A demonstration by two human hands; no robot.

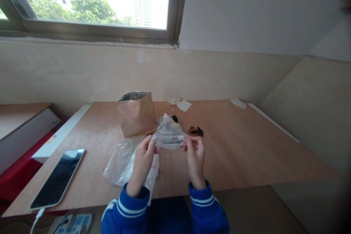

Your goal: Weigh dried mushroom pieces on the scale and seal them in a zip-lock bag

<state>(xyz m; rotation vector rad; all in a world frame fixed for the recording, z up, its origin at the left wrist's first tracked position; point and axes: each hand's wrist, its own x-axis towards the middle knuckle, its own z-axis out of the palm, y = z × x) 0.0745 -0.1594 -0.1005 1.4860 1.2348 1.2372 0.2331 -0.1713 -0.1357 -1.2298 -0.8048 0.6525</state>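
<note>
A clear zip bag with a red line along its mouth [169, 133] is stretched between my two hands above the table. My left hand [144, 159] pinches its left edge, fingers closed. At the other end, my right hand [195, 155] pinches the bag near the red line. Behind the bag lies a pale-edged flat object [161, 120], partly covered, with a dark dried piece [174, 119] on it. More dark dried pieces [196, 130] rest on the table just right of it. Under my left forearm spreads another clear plastic bag [120, 162].
An upright brown paper pouch [137, 115], its top open, stands behind my left hand. On the left lies a phone [59, 179] with a white cable [37, 219]. White scraps [184, 105] and crumpled tissue [238, 103] sit along the table's [246, 153] back edge, below the window.
</note>
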